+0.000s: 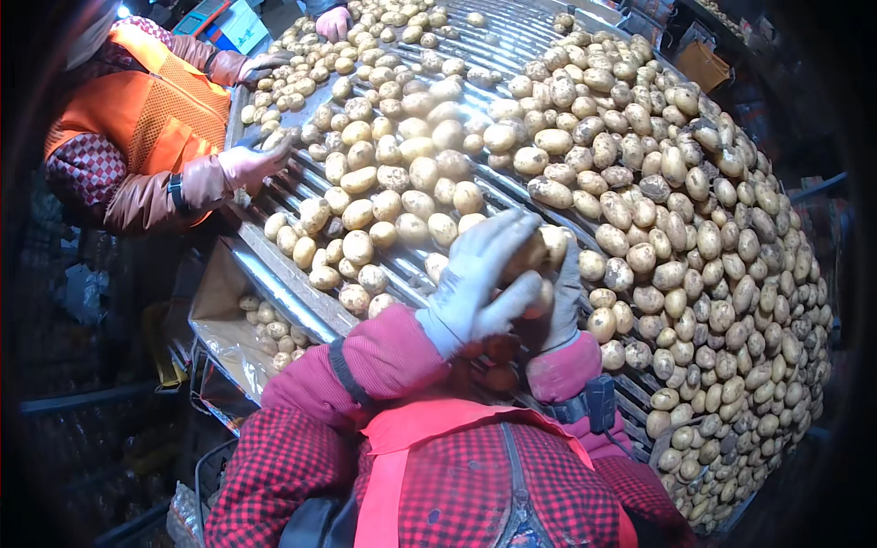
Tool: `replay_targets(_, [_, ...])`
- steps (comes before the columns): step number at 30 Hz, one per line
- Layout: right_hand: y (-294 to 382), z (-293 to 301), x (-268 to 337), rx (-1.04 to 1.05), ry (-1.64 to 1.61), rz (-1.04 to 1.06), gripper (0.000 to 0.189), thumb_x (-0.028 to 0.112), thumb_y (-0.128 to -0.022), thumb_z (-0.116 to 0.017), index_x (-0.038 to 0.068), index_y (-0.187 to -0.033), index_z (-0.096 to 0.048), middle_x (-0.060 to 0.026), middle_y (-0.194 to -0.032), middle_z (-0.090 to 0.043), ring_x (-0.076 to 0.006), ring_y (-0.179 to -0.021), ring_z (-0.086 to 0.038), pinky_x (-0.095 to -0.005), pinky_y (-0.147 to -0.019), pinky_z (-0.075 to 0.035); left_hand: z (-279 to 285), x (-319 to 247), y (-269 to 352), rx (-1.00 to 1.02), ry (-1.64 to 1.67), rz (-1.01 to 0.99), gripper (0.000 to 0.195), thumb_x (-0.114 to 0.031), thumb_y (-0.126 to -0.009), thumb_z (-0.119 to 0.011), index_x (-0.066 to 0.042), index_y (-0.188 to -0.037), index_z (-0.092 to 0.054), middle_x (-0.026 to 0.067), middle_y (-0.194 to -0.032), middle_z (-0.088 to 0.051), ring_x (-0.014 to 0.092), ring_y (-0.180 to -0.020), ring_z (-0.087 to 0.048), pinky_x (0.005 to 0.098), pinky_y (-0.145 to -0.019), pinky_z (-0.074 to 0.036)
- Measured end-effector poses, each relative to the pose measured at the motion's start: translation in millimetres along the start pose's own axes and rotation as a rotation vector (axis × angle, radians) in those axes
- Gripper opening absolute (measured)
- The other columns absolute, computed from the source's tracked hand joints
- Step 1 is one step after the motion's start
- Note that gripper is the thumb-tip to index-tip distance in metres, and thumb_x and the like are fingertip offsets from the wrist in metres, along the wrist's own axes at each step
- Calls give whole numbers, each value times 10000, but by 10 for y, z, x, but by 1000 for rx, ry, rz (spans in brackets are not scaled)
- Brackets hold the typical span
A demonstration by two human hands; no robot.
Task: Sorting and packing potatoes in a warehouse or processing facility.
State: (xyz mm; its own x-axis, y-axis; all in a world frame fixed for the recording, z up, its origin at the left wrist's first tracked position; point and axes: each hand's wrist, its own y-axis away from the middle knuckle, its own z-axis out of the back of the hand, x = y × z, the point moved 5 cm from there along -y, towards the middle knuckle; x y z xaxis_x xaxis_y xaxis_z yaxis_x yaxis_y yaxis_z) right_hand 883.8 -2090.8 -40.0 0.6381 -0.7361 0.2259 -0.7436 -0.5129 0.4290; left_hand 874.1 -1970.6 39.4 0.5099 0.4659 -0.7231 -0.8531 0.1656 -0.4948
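My left hand (473, 281), in a pale grey work glove, curls over several potatoes (553, 245) close in front of my chest. From the other side, my right hand (565, 294) presses against the same cluster, so the potatoes sit between both palms. Fingers hide part of what is held, and the exact count cannot be told. Beneath the hands runs a slatted metal sorting table (404, 270). Loose potatoes (356, 246) lie across its bars to the left, and a large heap of soil-marked potatoes (685, 260) rises on the right.
At the left, a co-worker in an orange vest (171, 103) has gloved hands among the potatoes. Another person's pink-gloved hand (334, 25) is at the far edge. A lined carton (219, 301) holding potatoes stands below the table's left metal edge (288, 288).
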Motion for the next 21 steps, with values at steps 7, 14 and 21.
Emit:
replay_targets(7, [31, 144, 197, -73, 53, 196, 733, 710, -977, -356, 108, -1372, -497, -111, -1288, -550, -299, -1106, -601, -455, -910, -561, 220, 276, -286, 267, -157, -204, 476, -206, -881, -659, -40, -1320, -582, 221, -1230, -614, 400, -1113, -598, 460, -939, -480])
replay_targets(14, [248, -171, 249, -108, 95, 82, 747, 719, -971, -355, 103, -1370, -495, -112, -1285, -551, -317, -1107, -601, -479, -899, -562, 220, 1725, -1271, 458, -788, 429, 545, -396, -816, -725, -178, -1294, -582, 151, -1256, -634, 360, -1111, -642, 480, -967, -492])
replay_targets(21, [322, -371, 191, -91, 137, 13, 761, 728, -965, -354, 98, -1369, -492, -112, -1282, -551, -335, -1107, -601, -504, -889, -562, 251, 1825, -1343, 647, -679, 474, 475, -337, -745, -776, -198, -1189, -682, 104, -1374, -559, 256, -1212, -593, 431, -978, -503])
